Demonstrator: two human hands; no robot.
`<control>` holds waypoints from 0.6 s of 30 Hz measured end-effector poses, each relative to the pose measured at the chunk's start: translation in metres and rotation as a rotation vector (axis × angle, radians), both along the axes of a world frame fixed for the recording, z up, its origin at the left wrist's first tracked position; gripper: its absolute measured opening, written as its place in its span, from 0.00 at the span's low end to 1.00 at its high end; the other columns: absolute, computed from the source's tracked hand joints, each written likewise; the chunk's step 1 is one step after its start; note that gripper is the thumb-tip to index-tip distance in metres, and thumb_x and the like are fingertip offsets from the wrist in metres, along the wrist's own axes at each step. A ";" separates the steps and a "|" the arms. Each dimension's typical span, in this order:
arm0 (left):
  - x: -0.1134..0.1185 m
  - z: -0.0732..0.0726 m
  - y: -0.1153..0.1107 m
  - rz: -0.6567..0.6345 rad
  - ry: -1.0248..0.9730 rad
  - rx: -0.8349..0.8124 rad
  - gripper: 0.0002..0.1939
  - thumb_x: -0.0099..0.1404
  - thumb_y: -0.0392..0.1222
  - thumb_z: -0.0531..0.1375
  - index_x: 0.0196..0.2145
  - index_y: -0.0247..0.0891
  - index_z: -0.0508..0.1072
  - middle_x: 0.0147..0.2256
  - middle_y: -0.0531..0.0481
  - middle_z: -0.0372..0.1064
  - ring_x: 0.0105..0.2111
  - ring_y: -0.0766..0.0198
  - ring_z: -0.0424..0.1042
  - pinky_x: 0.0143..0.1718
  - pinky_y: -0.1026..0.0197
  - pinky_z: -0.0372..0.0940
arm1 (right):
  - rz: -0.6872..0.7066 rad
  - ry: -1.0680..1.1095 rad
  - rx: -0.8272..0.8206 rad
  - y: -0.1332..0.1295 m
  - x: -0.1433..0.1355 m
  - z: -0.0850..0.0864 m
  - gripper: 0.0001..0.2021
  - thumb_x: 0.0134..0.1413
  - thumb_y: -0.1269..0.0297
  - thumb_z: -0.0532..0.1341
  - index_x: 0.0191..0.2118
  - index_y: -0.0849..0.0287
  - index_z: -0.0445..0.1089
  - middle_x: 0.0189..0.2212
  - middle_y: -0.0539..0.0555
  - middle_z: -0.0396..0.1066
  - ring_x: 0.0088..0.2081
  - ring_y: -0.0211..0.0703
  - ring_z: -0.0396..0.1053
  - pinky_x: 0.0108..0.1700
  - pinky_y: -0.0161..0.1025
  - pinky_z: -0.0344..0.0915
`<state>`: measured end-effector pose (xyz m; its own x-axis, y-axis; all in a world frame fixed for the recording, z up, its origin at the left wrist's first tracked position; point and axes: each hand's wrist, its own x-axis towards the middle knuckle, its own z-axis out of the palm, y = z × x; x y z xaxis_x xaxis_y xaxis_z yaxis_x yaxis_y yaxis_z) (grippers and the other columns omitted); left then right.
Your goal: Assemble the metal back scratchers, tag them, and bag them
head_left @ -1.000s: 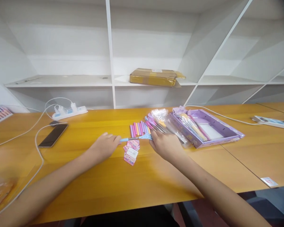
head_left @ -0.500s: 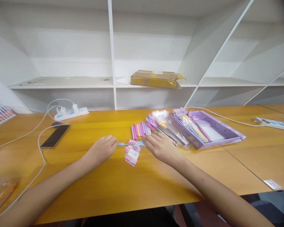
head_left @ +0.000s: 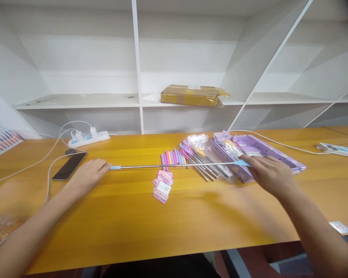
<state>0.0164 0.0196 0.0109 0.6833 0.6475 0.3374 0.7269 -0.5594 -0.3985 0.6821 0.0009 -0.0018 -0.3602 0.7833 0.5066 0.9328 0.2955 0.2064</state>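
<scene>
My left hand (head_left: 94,172) is closed around the blue handle end of a telescopic back scratcher (head_left: 174,166). Its thin metal rod is drawn out long and runs level above the table. At the other end, the fingers of my right hand (head_left: 266,170) grip it by the light-blue head, partly hidden by them. Behind the rod lie several more back scratchers (head_left: 203,164), with pink, purple and yellow heads and coloured handles (head_left: 172,157) in a row. Printed pink cards (head_left: 161,196) lie in a small overlapping pile below the rod.
A purple display box (head_left: 281,152) with wrapped pieces stands behind my right hand, beside clear plastic bags (head_left: 198,142). A phone (head_left: 69,166), a white power strip (head_left: 89,139) and cables are at the left. A taped cardboard box (head_left: 191,95) sits on the shelf.
My hands have moved far apart, left hand leftward and right hand rightward. The back scratcher between them has lengthened from a short piece to a long metal rod.
</scene>
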 end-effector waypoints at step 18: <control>-0.016 -0.008 -0.015 0.010 -0.031 -0.202 0.20 0.73 0.32 0.48 0.55 0.41 0.74 0.44 0.43 0.75 0.42 0.54 0.73 0.45 0.53 0.66 | -0.639 0.155 -0.335 -0.020 0.028 -0.016 0.15 0.68 0.53 0.52 0.36 0.53 0.70 0.29 0.65 0.77 0.27 0.56 0.73 0.28 0.44 0.56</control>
